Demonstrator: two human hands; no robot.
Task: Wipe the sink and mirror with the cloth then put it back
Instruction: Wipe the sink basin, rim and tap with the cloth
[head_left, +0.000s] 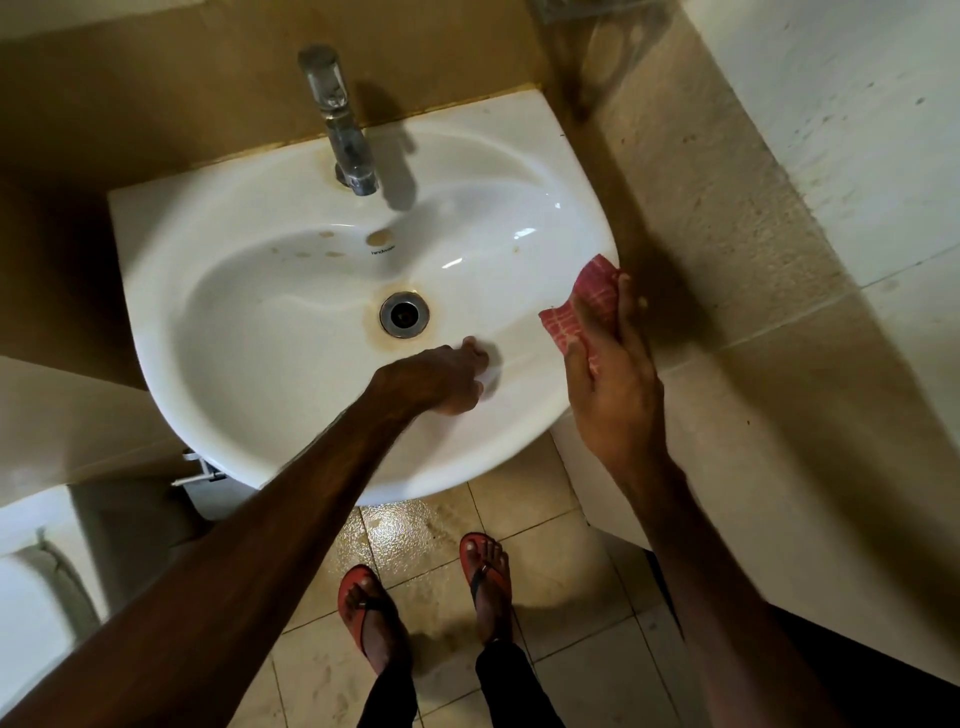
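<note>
Dim bathroom: beige wall tiles (727, 218), wet glossy floor tiles (410, 540).

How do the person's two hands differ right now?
The right hand grips the red checked cloth at the sink's rim; the left hand holds no cloth. The left hand reaches into the basin near the drain, while the right hand stays at the edge. Both are bare.

Both forearms are bare, with no sleeves, watch or bands showing down to the left hand (452, 379) and right hand (613, 395). The feet wear red flip-flops (366, 613) with dark toe straps, toes uncovered. Above them, the legs are in dark, close-fitting trousers (389, 691) ending at the ankles.
</note>
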